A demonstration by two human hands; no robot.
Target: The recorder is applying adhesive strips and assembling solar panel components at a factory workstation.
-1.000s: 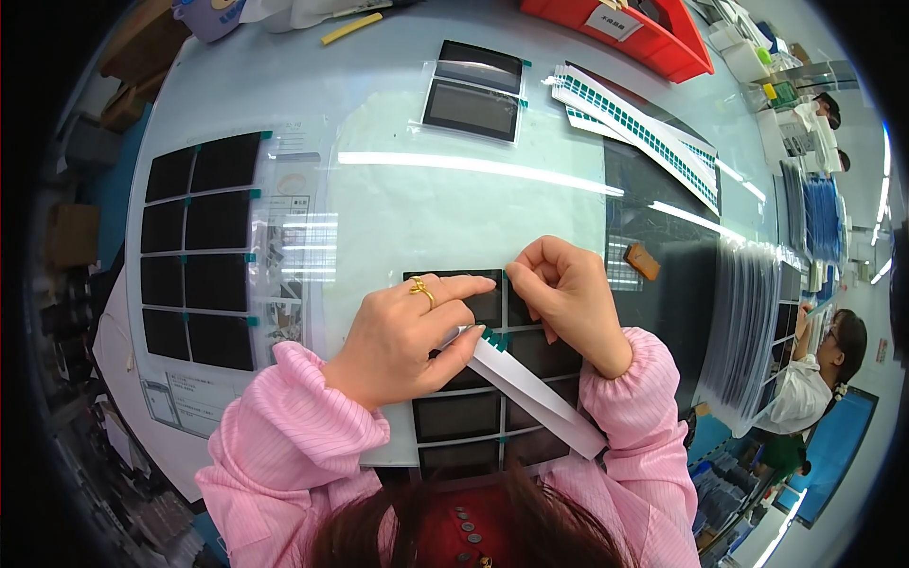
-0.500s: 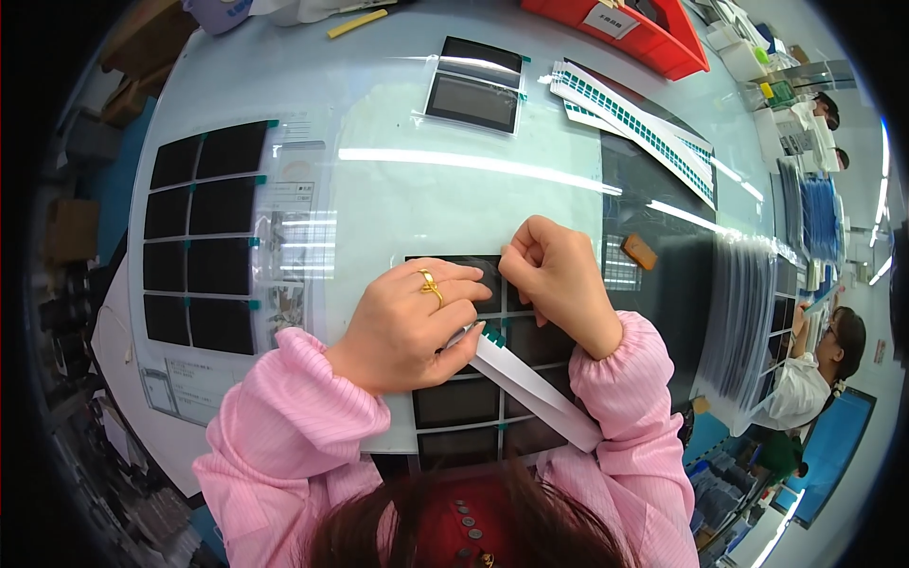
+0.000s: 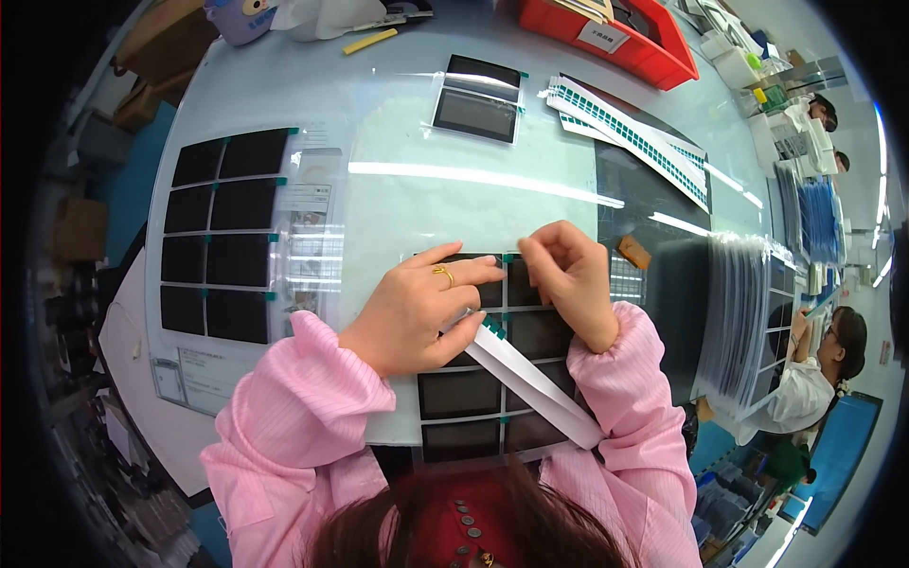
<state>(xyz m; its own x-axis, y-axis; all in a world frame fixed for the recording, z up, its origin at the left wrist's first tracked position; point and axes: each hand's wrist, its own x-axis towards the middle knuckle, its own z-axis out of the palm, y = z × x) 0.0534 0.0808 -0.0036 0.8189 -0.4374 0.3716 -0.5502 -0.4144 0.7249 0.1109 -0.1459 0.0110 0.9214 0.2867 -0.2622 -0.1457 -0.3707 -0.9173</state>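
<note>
In front of me lies a tray of dark rectangular panels (image 3: 461,394) in two columns, with small green tabs at the seams. My left hand (image 3: 414,305), with a gold ring on it, rests over the upper left panels, fingers stretched. Between its thumb and fingers it grips a white backing strip (image 3: 530,388) of green stickers, which slants down toward my right sleeve. My right hand (image 3: 571,281) is curled in a pinch over the upper right panel. Beside its fingertips a green tab (image 3: 511,257) sits at the top seam. Whatever the pinch holds is hidden.
Another set of dark panels (image 3: 242,206) lies at the left, and a smaller pair (image 3: 475,114) at the back. Sticker strips (image 3: 630,133) lie back right, near a red bin (image 3: 653,45). An orange-brown block (image 3: 634,252) and stacked clear sheets (image 3: 734,312) are rightward. A person (image 3: 805,379) sits beyond.
My right hand has uncurled a little, and a green tab now shows at the top seam beside it. My left fingers have spread somewhat. The whole view has shifted slightly.
</note>
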